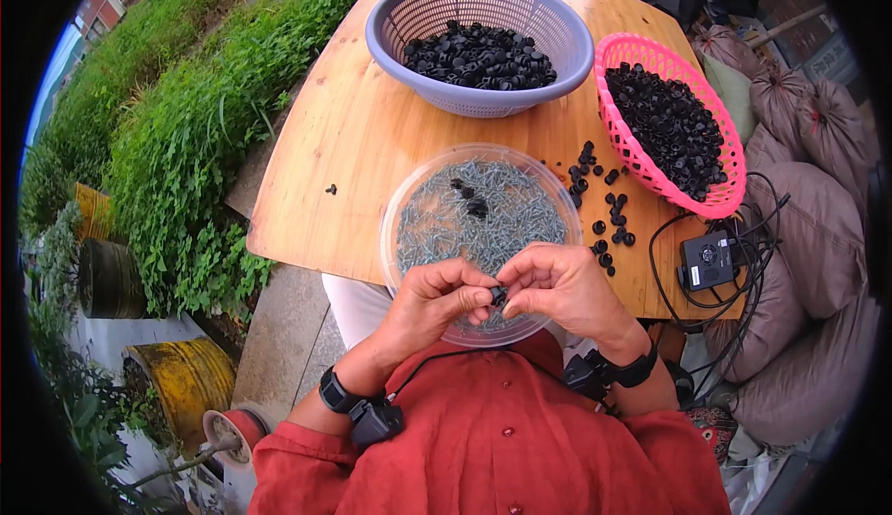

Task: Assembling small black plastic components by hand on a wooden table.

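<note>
Over the near rim of a round clear tub [388, 227] filled with loose silver screws [534, 204], my two hands meet fingertip to fingertip. Between them is a small black plastic part [499, 295]. My left hand [439, 299] pinches it from one side, thumb against fingers. My right hand [574, 290] is closed in a pinch on its other side; whether a screw is also in those fingers is hidden. A few black plastic pieces [476, 208] lie on top of the screws in the tub.
A grey-purple basket [390, 55] of black parts stands at the far side of the wooden table [325, 152]. To the right is a pink basket [641, 164], also full. Loose black caps [599, 227], a black box [708, 259] and tangled cables lie nearby. Brown sacks [799, 227] crowd the right.
</note>
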The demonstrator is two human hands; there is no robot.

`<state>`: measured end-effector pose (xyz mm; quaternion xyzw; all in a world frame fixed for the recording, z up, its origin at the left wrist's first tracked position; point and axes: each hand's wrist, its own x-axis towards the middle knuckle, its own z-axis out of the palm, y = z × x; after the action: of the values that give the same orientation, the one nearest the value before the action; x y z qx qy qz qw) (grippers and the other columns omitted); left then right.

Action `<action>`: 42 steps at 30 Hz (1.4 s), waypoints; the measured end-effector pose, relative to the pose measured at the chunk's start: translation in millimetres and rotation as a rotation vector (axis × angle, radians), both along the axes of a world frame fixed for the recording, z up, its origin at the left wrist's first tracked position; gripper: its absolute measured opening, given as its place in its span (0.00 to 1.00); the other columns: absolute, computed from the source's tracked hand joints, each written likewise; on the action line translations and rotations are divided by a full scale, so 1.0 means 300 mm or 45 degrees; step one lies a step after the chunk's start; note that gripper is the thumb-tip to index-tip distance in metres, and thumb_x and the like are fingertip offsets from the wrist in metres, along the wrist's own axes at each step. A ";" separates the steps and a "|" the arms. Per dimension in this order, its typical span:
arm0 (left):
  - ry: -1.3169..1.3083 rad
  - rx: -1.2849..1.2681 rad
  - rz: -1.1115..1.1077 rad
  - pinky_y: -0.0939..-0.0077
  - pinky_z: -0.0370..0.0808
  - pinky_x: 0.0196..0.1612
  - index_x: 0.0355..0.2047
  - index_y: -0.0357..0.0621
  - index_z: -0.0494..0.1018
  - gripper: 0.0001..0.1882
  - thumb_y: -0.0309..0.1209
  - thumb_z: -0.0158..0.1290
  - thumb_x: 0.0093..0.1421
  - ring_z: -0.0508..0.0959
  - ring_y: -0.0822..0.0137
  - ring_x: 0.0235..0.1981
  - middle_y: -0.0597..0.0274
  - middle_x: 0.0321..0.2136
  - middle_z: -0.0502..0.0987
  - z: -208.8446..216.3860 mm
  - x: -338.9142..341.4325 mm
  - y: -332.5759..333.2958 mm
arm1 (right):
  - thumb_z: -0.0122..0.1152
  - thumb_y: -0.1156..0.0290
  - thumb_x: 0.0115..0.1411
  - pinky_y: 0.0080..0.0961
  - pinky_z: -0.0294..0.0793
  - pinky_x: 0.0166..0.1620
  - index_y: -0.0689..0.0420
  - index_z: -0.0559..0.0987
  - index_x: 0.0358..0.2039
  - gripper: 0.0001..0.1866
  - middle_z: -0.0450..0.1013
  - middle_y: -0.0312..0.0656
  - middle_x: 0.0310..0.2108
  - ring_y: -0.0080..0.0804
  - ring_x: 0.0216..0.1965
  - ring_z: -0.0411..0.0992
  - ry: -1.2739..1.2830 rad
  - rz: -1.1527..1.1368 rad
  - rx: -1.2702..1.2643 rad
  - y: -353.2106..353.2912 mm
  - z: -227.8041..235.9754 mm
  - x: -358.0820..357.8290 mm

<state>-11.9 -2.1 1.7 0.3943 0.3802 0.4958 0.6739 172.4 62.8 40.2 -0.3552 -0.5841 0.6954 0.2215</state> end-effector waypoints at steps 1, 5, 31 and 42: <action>-0.013 -0.018 -0.001 0.84 0.73 0.30 0.31 0.35 0.73 0.04 0.24 0.51 0.58 0.75 0.77 0.25 0.64 0.23 0.75 -0.001 -0.001 -0.002 | 0.61 0.86 0.46 0.16 0.76 0.34 0.66 0.76 0.32 0.11 0.73 0.38 0.27 0.22 0.30 0.74 -0.013 0.010 0.000 0.000 0.003 -0.002; -0.072 -0.058 -0.049 0.85 0.73 0.31 0.36 0.35 0.72 0.06 0.24 0.50 0.59 0.74 0.78 0.26 0.65 0.26 0.75 -0.016 -0.011 -0.002 | 0.61 0.86 0.46 0.17 0.76 0.34 0.67 0.75 0.33 0.11 0.73 0.39 0.27 0.22 0.30 0.74 -0.073 0.031 -0.010 0.004 0.012 -0.006; 0.082 0.186 0.121 0.81 0.71 0.42 0.38 0.35 0.73 0.11 0.15 0.51 0.53 0.74 0.73 0.37 0.61 0.35 0.76 -0.020 0.022 -0.008 | 0.61 0.79 0.52 0.13 0.74 0.31 0.66 0.73 0.43 0.17 0.74 0.39 0.32 0.21 0.27 0.73 0.225 -0.189 -0.505 -0.049 -0.045 0.002; 0.424 0.406 0.098 0.80 0.72 0.37 0.35 0.36 0.74 0.10 0.16 0.54 0.50 0.77 0.71 0.33 0.60 0.29 0.76 0.011 0.003 0.007 | 0.62 0.79 0.51 0.14 0.74 0.31 0.66 0.73 0.43 0.17 0.75 0.39 0.31 0.22 0.29 0.74 0.281 -0.159 -0.597 -0.049 -0.040 0.004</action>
<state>-10.9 0.1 5.0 0.5573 0.4177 0.5032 0.5116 173.5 48.2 28.1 -0.3541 -0.3562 0.8313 0.2382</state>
